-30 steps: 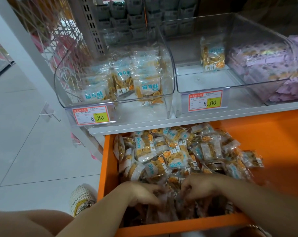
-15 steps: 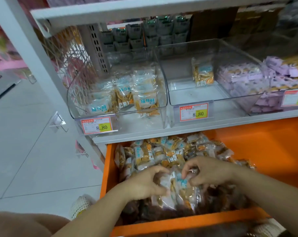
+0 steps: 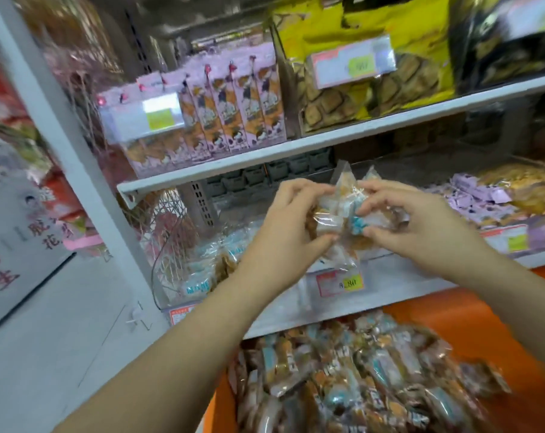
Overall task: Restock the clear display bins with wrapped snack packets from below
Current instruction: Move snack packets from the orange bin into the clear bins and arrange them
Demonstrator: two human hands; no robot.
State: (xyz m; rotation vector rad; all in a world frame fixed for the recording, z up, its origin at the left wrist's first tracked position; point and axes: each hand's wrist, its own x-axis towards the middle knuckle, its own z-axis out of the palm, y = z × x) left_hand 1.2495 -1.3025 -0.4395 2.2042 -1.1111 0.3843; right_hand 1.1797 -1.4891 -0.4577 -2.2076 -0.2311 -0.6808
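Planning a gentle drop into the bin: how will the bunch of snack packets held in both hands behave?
Probably light: the left hand and right hand hold the snack packets by pinching. Likely slippery and floppy, since glossy clear wrappers splay loosely past the fingers.

Inside a snack shop aisle
White shelves (image 3: pixel 358 131) carry boxed snacks (image 3: pixel 233 107), price tags (image 3: pixel 339 283) hang on their edges, and an orange drawer (image 3: pixel 483 332) below holds wrapped packets (image 3: pixel 358 385).

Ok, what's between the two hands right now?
A bunch of wrapped snack packets, pinched from both sides by the left hand and right hand; the head view shows it.
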